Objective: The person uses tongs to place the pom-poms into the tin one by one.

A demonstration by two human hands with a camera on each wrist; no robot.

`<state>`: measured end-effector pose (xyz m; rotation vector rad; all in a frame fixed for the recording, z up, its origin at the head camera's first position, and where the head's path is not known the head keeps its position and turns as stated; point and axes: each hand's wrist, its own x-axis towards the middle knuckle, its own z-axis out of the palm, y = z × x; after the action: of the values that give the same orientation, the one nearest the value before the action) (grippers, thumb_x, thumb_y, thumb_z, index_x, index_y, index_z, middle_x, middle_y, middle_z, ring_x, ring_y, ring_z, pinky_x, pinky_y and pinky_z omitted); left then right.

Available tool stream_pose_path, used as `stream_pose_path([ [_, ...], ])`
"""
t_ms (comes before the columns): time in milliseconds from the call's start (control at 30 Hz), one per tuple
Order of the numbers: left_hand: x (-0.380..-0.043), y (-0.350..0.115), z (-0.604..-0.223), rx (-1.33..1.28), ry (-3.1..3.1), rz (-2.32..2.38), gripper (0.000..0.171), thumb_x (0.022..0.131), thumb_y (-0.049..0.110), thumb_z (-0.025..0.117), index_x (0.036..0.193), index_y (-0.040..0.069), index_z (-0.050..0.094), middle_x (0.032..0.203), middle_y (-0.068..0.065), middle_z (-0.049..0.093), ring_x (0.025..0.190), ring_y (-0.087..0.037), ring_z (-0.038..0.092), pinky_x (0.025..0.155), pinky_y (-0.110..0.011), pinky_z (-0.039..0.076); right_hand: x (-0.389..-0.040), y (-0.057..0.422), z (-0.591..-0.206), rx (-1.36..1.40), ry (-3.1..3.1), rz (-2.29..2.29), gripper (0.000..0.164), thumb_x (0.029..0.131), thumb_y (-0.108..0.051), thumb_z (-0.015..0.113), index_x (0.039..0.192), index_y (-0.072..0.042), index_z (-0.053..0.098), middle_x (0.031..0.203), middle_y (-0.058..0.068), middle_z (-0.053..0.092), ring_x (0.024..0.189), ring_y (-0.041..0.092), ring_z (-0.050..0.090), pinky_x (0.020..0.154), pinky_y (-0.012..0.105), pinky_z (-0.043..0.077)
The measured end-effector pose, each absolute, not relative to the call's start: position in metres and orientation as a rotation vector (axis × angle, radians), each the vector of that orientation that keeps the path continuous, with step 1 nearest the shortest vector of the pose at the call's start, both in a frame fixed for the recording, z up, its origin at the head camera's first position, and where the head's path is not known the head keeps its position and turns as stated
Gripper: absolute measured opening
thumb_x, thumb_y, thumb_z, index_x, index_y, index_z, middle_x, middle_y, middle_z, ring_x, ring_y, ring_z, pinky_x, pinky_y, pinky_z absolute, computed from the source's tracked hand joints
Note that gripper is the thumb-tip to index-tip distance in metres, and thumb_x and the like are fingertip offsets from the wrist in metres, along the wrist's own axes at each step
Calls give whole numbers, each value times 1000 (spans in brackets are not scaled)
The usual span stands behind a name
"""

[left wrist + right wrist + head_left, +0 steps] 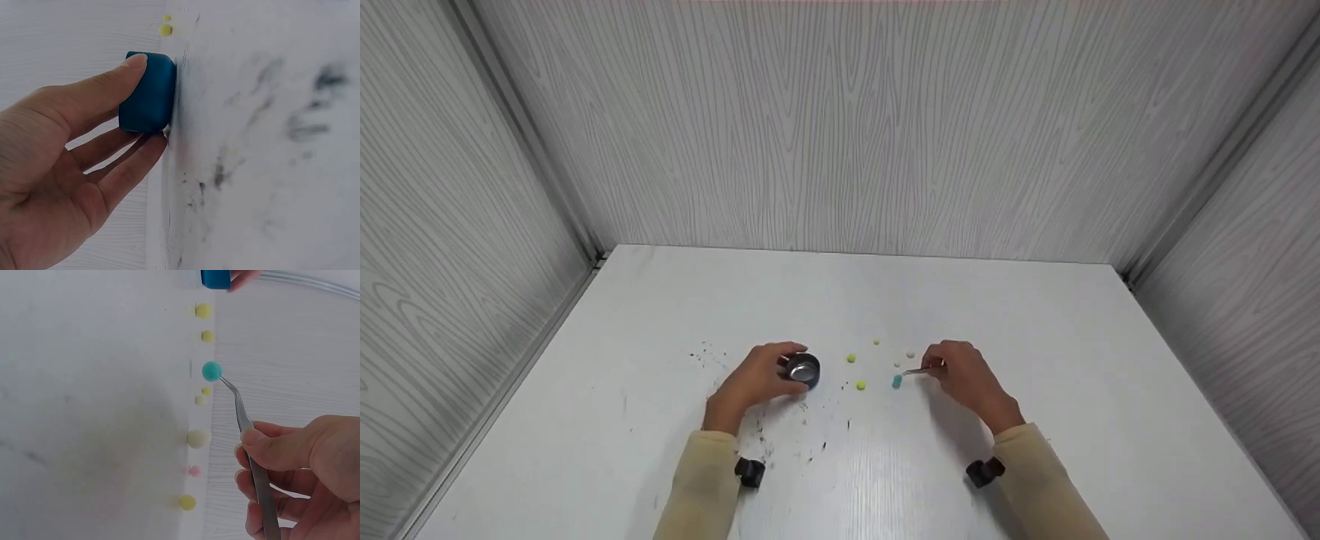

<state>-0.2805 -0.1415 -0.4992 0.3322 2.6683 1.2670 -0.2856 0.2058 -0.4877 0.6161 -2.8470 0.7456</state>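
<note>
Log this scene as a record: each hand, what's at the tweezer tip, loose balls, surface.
Left hand: holds small round cup, blue outside in the left wrist view
Right hand: holds tweezers
At tweezer tip: turquoise ball
Loose balls: yellow balls, whitish balls, pink ball
Surface: white table, dark marks

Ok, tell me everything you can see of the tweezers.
The tweezers are slim, silver-grey and look like metal, with a bend toward their fine, narrow tips. The right hand grips them partway along, so some of their length lies against its fingers, and the back end runs out of the right wrist picture. In the head view they point to the person's left. Their tips appear to touch the teal ball; how firmly they pinch it, I can't tell.
</note>
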Motion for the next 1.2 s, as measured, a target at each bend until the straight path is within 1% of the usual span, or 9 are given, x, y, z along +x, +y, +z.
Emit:
stream_pose_path([
  [167,-281,-142,-502,380,2647,1293,61,84,9,85,140,9,62,134,-15,68,125,-36,65,108,-52,53,-285,207,-486,656,-2809,746,14,86,7,76,85,-7,76,80,6,69,75,17,62,67,34,53],
  [467,-281,-141,-501,370,2651,1309,57,83,9,86,136,12,66,135,-13,68,126,-35,65,109,-53,52,-285,202,-481,657,-2809,797,13,88,5,76,87,-8,76,83,6,70,79,18,63,71,37,55],
  [667,-279,-140,-502,363,2635,1307,57,84,11,85,137,13,66,136,-13,67,126,-36,65,109,-53,52,-283,201,-485,655,-2806,794,14,87,6,76,86,-8,76,82,5,70,79,15,62,71,34,54],
  [867,-277,-140,-504,335,2633,1302,57,84,10,85,137,13,66,138,-15,66,126,-36,65,109,-53,51,-283,187,-481,639,-2805,826,16,87,8,75,90,-8,78,85,5,72,80,15,63,73,35,56],
  [1033,-278,-138,-502,306,2644,1304,57,84,10,85,137,15,66,138,-14,65,126,-34,65,109,-53,52,-288,172,-472,650,-2791,829,16,87,8,75,89,-8,78,84,6,72,79,16,63,73,36,57],
  [1200,-278,-136,-503,301,2649,1301,57,84,10,85,138,14,66,138,-14,66,127,-34,65,110,-53,51,-291,159,-469,689,-2780,860,15,88,7,75,89,-8,78,84,6,72,80,17,64,73,36,56],
])
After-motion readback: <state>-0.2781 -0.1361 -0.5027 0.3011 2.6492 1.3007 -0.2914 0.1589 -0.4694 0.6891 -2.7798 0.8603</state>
